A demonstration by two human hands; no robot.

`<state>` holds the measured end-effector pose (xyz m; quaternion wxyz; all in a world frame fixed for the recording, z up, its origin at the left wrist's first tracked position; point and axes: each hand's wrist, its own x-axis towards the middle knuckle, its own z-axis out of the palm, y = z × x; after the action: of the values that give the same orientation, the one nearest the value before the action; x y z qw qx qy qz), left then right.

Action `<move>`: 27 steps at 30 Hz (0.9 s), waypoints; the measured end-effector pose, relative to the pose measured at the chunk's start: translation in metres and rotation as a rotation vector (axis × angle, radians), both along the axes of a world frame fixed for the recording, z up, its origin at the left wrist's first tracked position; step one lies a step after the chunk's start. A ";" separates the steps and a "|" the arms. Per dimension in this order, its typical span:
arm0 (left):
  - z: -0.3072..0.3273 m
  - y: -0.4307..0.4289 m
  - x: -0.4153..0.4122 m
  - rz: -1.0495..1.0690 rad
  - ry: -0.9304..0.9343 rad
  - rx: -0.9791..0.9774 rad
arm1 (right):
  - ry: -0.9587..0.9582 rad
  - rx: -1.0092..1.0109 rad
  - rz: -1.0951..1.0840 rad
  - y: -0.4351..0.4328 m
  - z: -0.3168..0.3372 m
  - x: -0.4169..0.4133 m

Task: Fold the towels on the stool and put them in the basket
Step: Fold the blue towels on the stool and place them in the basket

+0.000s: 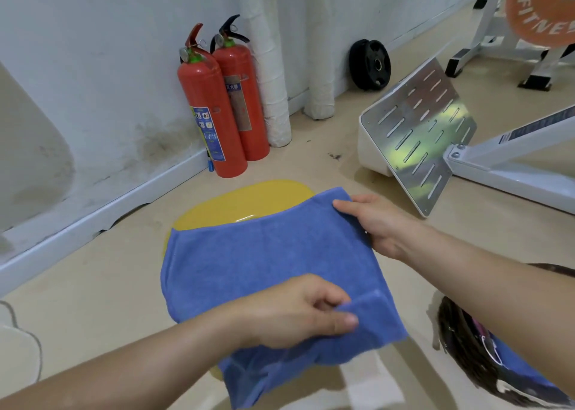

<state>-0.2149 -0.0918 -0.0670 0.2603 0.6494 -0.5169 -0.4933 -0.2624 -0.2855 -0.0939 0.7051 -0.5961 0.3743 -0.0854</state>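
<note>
Two hands hold one blue towel (249, 260), which lies spread across a yellow stool (242, 204) and droops over its near side. The left hand (298, 313) reaches in from the lower left and pinches a raised fold at the towel's near right edge between thumb and curled fingers. The right hand (373, 226) comes in from the right and grips the far right edge, fingers laid over the top of the cloth and closed on it. The stool's far rim shows bare beyond the towel.

At the lower right, a dark woven basket (460, 341) sits on the floor (93, 285) near the stool, with another blue cloth (522, 369) inside it. Two red fire extinguishers (211, 111) stand side by side against the white wall behind the stool. Farther right, a black weight plate (370, 64) leans on the wall, and a slotted metal footplate (426, 129) of a gym machine stands tilted.
</note>
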 end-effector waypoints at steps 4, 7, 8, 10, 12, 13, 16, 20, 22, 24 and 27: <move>0.015 -0.008 0.027 0.362 -0.005 -0.236 | -0.118 -0.170 0.028 0.003 0.018 0.004; 0.033 -0.016 0.048 0.594 -0.043 -0.399 | -0.145 -0.304 0.217 0.015 0.043 0.007; 0.038 -0.017 0.052 0.634 -0.058 -0.442 | -0.143 -0.330 0.276 0.020 0.050 0.007; 0.043 -0.018 0.058 0.681 -0.108 -0.529 | -0.152 -0.343 0.345 0.029 0.059 0.007; 0.045 -0.019 0.059 0.711 -0.165 -0.592 | -0.165 -0.331 0.368 0.033 0.064 0.006; 0.045 -0.019 0.059 0.724 -0.178 -0.609 | -0.167 -0.334 0.375 0.034 0.066 0.005; 0.043 -0.018 0.059 0.757 -0.197 -0.634 | -0.147 -0.388 0.385 0.036 0.068 0.006; 0.042 -0.018 0.060 0.810 -0.197 -0.643 | -0.140 -0.463 0.389 0.042 0.074 0.005; 0.042 -0.019 0.060 0.818 -0.207 -0.660 | -0.149 -0.486 0.393 0.044 0.076 0.005; 0.041 -0.020 0.061 0.809 -0.250 -0.682 | -0.188 -0.469 0.401 0.045 0.077 0.004; 0.041 -0.020 0.065 0.801 -0.225 -0.679 | -0.217 -0.485 0.473 0.045 0.079 0.000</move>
<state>-0.1501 -0.1119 -0.0256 0.5665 0.7239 -0.3839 -0.0881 -0.2624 -0.2402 -0.0150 0.5790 -0.8039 0.1175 -0.0690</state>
